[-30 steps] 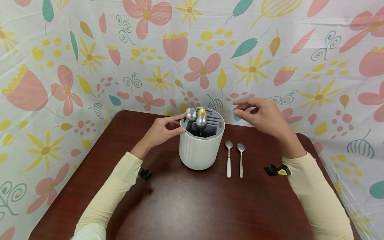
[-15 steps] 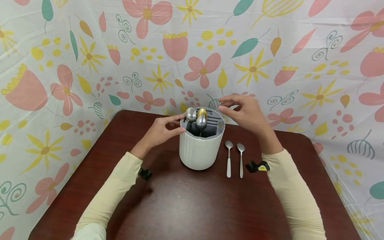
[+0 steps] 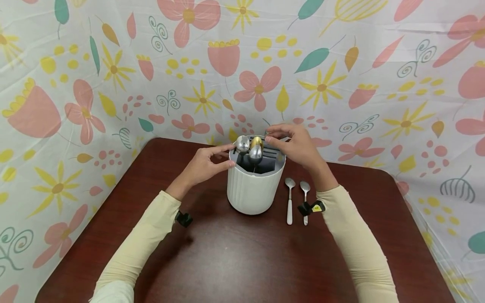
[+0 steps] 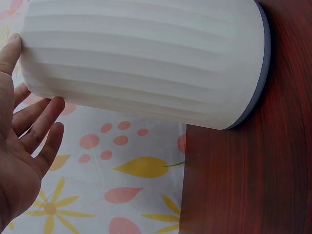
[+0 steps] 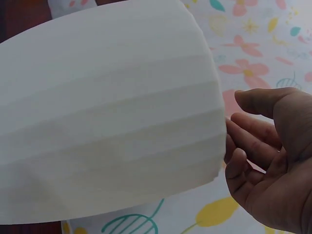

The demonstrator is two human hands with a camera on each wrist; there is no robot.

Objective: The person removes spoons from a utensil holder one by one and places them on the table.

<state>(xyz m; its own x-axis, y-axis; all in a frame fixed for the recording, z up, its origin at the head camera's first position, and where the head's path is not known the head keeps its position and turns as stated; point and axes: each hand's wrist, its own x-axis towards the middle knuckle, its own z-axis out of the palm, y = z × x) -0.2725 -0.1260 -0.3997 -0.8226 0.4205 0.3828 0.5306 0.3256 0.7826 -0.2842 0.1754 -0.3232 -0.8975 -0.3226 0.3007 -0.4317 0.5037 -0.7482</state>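
A white ribbed cutlery holder [image 3: 251,193] with a grey slotted top stands upright on the table. Two silver spoons [image 3: 242,144] and a gold one [image 3: 257,142] stick out of it, bowls up. My left hand [image 3: 206,166] touches the holder's left rim with thumb and fingertips, the fingers relaxed; the left wrist view shows the fingertips against the ribbed wall [image 4: 136,58]. Over the right side of the top, my right hand [image 3: 293,145] hovers with thumb and fingers apart, close to the gold spoon. In the right wrist view its fingertips are partly hidden behind the holder [image 5: 112,117].
Two spoons lie side by side right of the holder: one with a white handle [image 3: 289,202], one all metal [image 3: 305,187], partly covered by the right wrist's camera [image 3: 311,208]. A flower-printed cloth [image 3: 151,63] hangs behind the dark wooden table [image 3: 227,261].
My right hand has moved left and slightly down, from beside the holder to above its top near the spoons. The left hand has stayed at the left rim.
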